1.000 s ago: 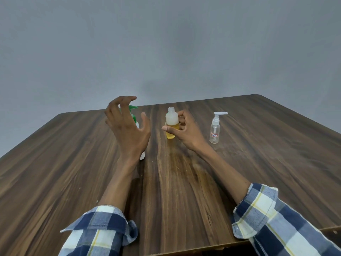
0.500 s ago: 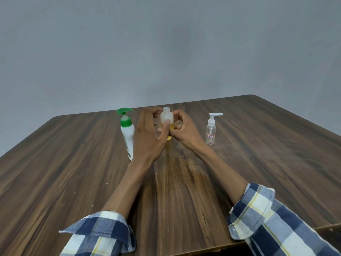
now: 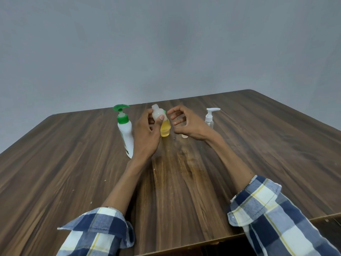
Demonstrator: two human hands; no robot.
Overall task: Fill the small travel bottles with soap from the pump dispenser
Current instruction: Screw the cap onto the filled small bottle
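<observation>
A small translucent travel bottle (image 3: 164, 128), its lower half full of yellow soap and its neck uncapped, is lifted off the table and tilted to the left. My left hand (image 3: 145, 137) grips it, thumb across its upper part. My right hand (image 3: 188, 124) hovers just right of the bottle, fingers loosely curled around nothing. The white pump dispenser (image 3: 125, 134) with a green pump head stands upright just left of my left hand. A clear empty travel bottle (image 3: 209, 121) with a white pump top stands right of my right hand.
A small pale cap-like piece (image 3: 184, 136) lies on the wooden table (image 3: 73, 163) under my right wrist. The table's near edge runs below my plaid sleeves. A plain grey wall rises behind the table.
My left hand came across from the dispenser and took the yellow-filled bottle, lifting and tilting it left. My right hand let go of the bottle and drew slightly right.
</observation>
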